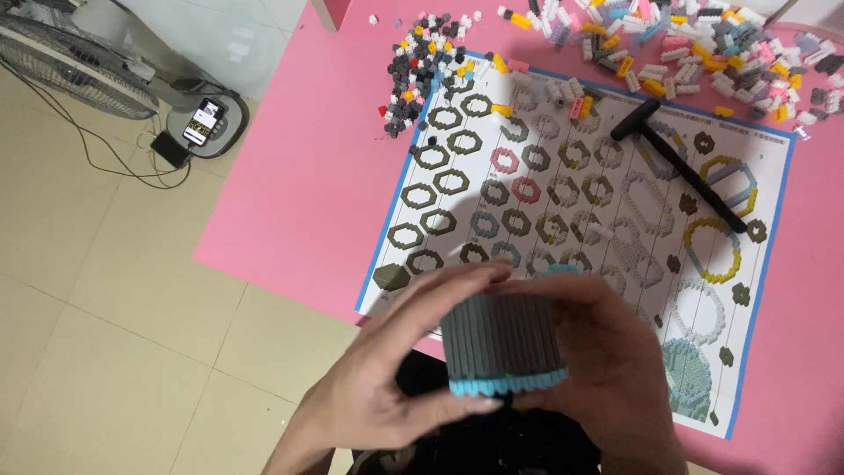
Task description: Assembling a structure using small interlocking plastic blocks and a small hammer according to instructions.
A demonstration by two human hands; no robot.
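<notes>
Both my hands hold a grey cylinder built of small bricks (503,339), ribbed on its side, with a light blue rim along its lower edge. My left hand (387,387) wraps it from the left, thumb under the blue rim. My right hand (615,361) cups it from the right. The cylinder hangs above the near edge of the pink table (308,176), over a white instruction sheet (774,176) printed with ring-shaped layer patterns. A black T-shaped tool (681,163) lies on the sheet.
Loose small bricks lie in piles at the back: grey, black and yellow ones (422,62) on the left, pink, white, yellow and grey ones (686,48) on the right. On the tiled floor at left stand a fan (79,62) and a phone (204,121) on its base.
</notes>
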